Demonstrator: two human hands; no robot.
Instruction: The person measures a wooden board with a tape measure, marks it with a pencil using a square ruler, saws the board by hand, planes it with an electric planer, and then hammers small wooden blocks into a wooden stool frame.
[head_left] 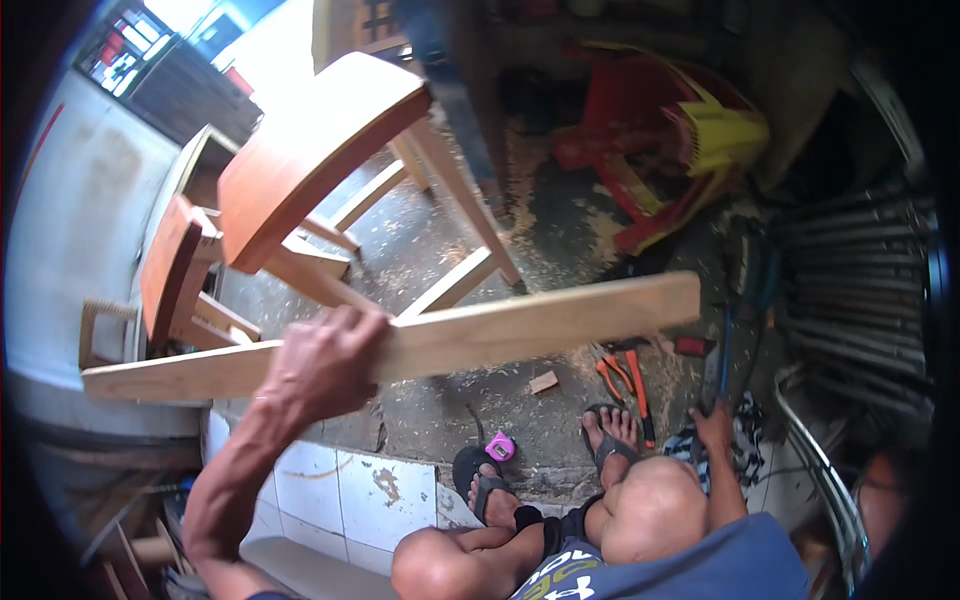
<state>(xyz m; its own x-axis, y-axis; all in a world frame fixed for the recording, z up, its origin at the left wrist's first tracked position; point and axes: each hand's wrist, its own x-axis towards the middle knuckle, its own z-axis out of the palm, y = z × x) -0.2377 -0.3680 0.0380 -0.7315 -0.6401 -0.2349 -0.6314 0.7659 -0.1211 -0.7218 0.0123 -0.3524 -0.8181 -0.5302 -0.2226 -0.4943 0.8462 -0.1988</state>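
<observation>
My left hand (332, 362) is closed around a long pale wooden board (540, 322), gripping it left of its middle. The board is held above the floor, its right end higher than its left. Low on the right, my right hand (713, 428) reaches down beside a checkered cloth (747, 440). Its fingers curl at the lower end of a long, thin blue and grey thing (722, 360); they partly hide it and I cannot make out its kind. Orange-handled pliers (614, 378) and a pink tape measure (500, 447) lie on the floor near my feet.
Beyond the board stands a wooden stool with a curved orange-brown top (320, 150); another similar piece (170, 265) is at the left. A broken red and yellow plastic chair (660, 140) lies at the back. Metal tubes (850, 290) are stacked at the right. A small wood offcut (543, 382) and shavings litter the floor.
</observation>
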